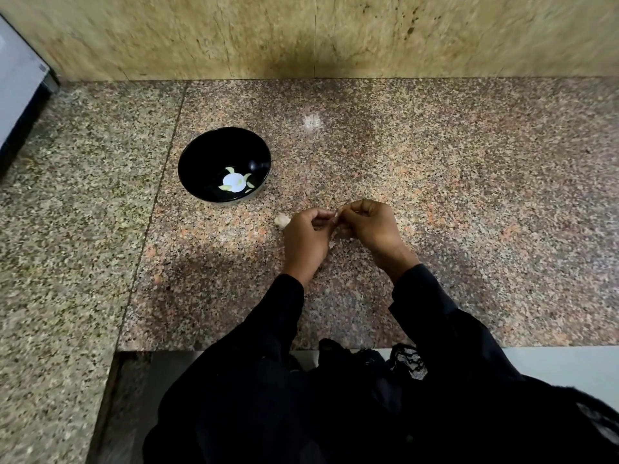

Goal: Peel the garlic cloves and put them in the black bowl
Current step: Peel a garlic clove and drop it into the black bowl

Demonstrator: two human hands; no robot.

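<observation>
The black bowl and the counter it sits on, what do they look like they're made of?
Black bowl: glossy black, probably glazed ceramic or lacquered plastic, judging by the sharp light reflections inside; I cannot tell which. Counter: polished granite by its look, speckled pink, grey and black grain with a soft glare patch.

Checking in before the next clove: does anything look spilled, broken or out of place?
Nothing stands out. The black bowl sits upright on the counter, both hands pinch something small between them, and a garlic piece lies beside the left hand.
</observation>
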